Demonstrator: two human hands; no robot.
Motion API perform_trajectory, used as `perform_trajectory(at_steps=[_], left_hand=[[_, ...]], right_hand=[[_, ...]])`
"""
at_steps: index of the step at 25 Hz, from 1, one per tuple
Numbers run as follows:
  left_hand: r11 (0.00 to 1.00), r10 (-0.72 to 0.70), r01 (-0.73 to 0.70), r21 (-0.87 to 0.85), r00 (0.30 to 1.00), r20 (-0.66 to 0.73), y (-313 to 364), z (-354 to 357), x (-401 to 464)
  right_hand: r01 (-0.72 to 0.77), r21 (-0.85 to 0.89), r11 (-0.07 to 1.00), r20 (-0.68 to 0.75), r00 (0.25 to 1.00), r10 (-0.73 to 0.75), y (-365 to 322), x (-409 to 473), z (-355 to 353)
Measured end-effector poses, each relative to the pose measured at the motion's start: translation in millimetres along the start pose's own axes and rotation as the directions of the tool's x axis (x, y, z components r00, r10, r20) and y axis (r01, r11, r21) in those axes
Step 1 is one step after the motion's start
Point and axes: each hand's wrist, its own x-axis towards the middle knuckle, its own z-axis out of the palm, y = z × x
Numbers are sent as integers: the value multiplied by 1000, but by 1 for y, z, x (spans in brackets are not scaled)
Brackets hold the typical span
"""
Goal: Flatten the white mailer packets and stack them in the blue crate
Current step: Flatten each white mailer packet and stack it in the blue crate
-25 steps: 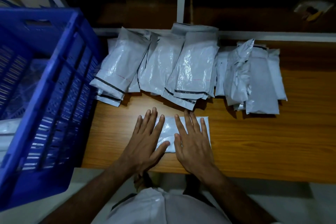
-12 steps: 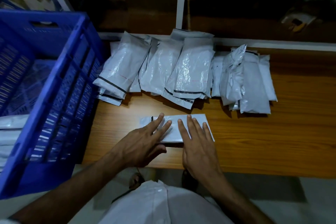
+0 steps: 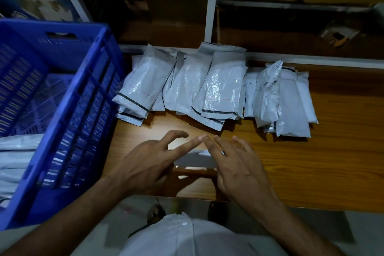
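A wooden table (image 3: 311, 162) carries a row of white mailer packets (image 3: 207, 89) beside the blue crate (image 3: 68, 120). Left hand (image 3: 145, 164) and right hand (image 3: 236, 164), fingers spread, cover 1 packet (image 3: 195, 160) near the front edge.

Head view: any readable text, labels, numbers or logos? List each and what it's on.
None can be read.
Blue crate: raised marks on the far wall under the handle slot, too small and blurred to read.
White mailer packets: only black seal strips and thin red lines, no lettering visible.
Poster or box at top left: a blurred picture, no legible words.
Packet under the hands: blank where it shows.
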Motion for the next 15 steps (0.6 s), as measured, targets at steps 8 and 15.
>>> perform_trajectory(at_steps=[8, 15], left_hand=[[905, -418, 409, 120, 906, 68, -10, 74, 9], [862, -492, 495, -106, 869, 57, 3, 124, -15]], right_hand=[[-34, -40, 999, 176, 984, 40, -10, 17, 77], [-185, 209, 960, 133, 978, 160, -29, 3, 114]])
